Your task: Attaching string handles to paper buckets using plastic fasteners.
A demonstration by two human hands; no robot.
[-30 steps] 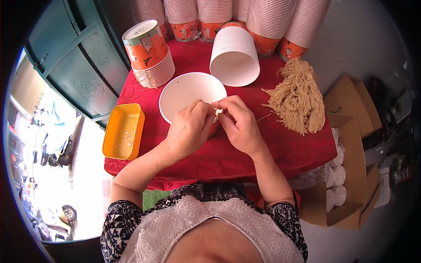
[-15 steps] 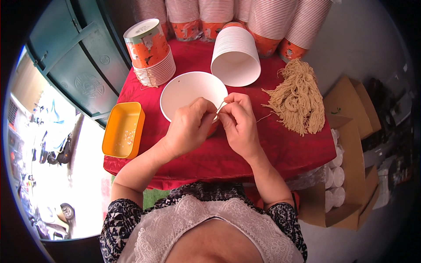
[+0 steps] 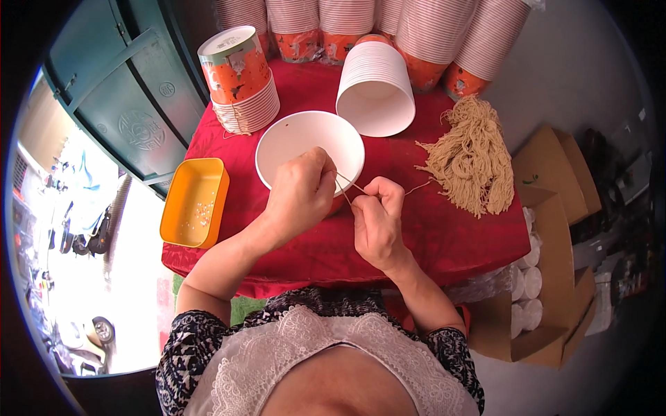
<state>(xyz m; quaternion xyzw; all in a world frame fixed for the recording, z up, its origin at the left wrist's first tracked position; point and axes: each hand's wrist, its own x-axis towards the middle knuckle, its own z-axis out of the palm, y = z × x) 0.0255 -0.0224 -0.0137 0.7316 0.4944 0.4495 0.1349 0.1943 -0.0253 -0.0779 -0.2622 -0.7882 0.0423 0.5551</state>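
My left hand (image 3: pixel 303 187) and my right hand (image 3: pixel 378 220) are both closed on a thin tan string (image 3: pixel 351 182). Between them the string is drawn out and seems to cross over itself near my right fingers. A loose end trails from my right hand toward the bundle of tan strings (image 3: pixel 472 158) on the right of the table. Just beyond my hands stands a paper tub (image 3: pixel 280 139), its white inside facing up; my left hand covers part of its near rim. Whether the string is fixed to the tub is hidden.
A yellow tray (image 3: pixel 190 208) with small pale bits sits at left. Behind stand upturned orange tubs (image 3: pixel 236 76) and a white tub stack lying sideways (image 3: pixel 374 93). Tall wrapped tub stacks (image 3: pixel 347 17) line the back. An open cardboard box (image 3: pixel 551 277) with white rolls stands at right.
My hands have moved apart, the right one slightly right and down, so more string now stretches between them. The tub and the tray keep their places.
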